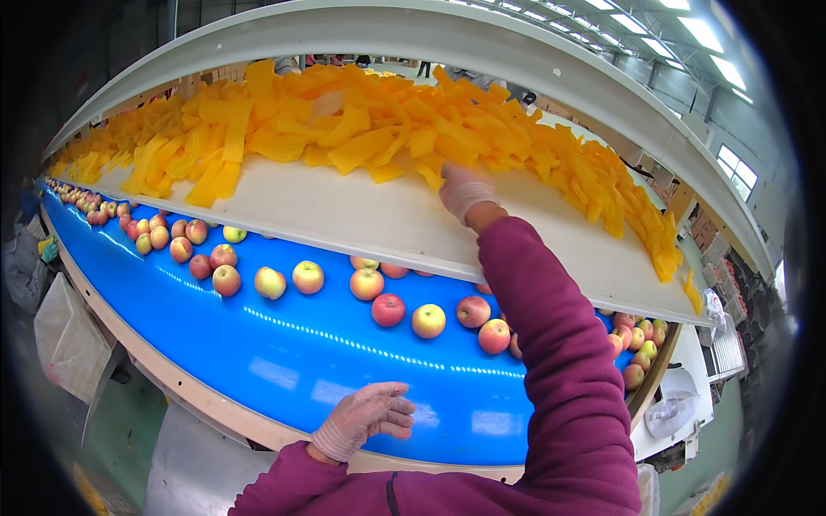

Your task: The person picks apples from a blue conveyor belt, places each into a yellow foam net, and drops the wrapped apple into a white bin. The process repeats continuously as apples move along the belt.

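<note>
My left hand (369, 418), in a thin pale glove, hovers above the near side of a blue conveyor belt (284, 361). Its fingers are loosely bent and slightly apart, and nothing shows in them. My right hand (466, 192), gloved alike, reaches across the belt to a white shelf (361, 219). There its curled fingers meet the front edge of a heap of yellow foam net sleeves (361, 129); whether they grip one is hidden. Red and yellow apples lie along the belt's far side, among them a yellowish apple (428, 320) and a redder apple (388, 309).
A pale rail (400, 32) arches over the shelf. The belt's near rim (174, 380) runs before my body. At left are a white bin (68, 335) and a co-worker's gloved hand (49, 250). To the right stands a white side table (694, 393).
</note>
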Demonstrator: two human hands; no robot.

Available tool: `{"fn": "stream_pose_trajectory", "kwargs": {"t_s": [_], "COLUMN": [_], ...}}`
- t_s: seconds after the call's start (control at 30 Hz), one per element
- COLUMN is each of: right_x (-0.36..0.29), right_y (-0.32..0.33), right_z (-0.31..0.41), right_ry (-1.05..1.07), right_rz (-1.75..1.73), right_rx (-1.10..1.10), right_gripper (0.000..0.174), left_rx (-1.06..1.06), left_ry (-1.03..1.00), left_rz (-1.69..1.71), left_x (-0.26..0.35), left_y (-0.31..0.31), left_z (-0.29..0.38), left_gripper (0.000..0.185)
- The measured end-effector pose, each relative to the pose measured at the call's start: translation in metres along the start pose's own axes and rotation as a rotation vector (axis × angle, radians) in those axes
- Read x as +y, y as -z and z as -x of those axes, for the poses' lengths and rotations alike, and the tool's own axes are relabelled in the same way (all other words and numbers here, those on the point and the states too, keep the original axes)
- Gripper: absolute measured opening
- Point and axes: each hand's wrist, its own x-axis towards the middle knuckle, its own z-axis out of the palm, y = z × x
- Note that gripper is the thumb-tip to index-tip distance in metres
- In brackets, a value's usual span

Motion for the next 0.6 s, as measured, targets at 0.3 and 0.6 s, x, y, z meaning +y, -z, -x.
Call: {"fn": "stream_pose_trajectory", "kwargs": {"t_s": [0.3, 0.6], "right_x": [-0.05, -0.101], "right_y": [0.057, -0.003], "right_z": [0.312, 0.408], "right_ry": [-0.087, -0.44], "right_rz": [-0.695, -1.22], "right_rx": [0.138, -0.115], "right_gripper": [0.032, 0.061], "left_rx": [-0.057, -0.227], "left_ry": [-0.725, -0.39], "left_rz": [-1.084, -1.384], "left_x": [0.003, -0.017], "left_y": [-0.044, -0.028], "left_z": [-0.012, 0.002], "left_gripper": [0.088, 0.05]}}
